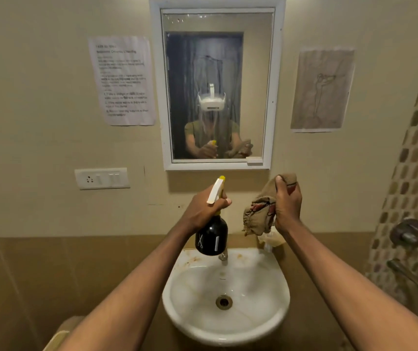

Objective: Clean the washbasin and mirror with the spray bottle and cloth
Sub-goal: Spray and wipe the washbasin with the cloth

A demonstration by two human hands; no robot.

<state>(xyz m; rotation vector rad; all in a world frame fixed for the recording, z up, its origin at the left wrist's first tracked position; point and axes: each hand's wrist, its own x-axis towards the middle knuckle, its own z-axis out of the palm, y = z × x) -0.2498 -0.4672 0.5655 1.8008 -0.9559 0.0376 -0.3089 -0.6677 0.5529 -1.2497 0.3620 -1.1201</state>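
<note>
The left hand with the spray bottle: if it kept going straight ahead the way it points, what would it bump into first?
Probably the mirror. The left hand aims the spray bottle up and forward at it; nothing shows between, though depth is hard to judge.

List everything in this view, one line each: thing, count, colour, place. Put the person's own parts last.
mirror: one, white frame, wall centre, streaked with spray.
basin: one, white, rust stains at back rim, below mirror.
tap: one, metal, back of basin, partly behind bottle.
bottle: one, black with white and yellow spray head, above basin.
cloth: one, brown with red patches, above basin right.
notice: one, white, wall left of mirror.
sketch: one, grey-brown, wall right of mirror.
switchboard: one, white, below notice.
shower valve: one, metal, right wall.
left hand: grip on bottle neck, finger on trigger.
right hand: grip on cloth.
</note>
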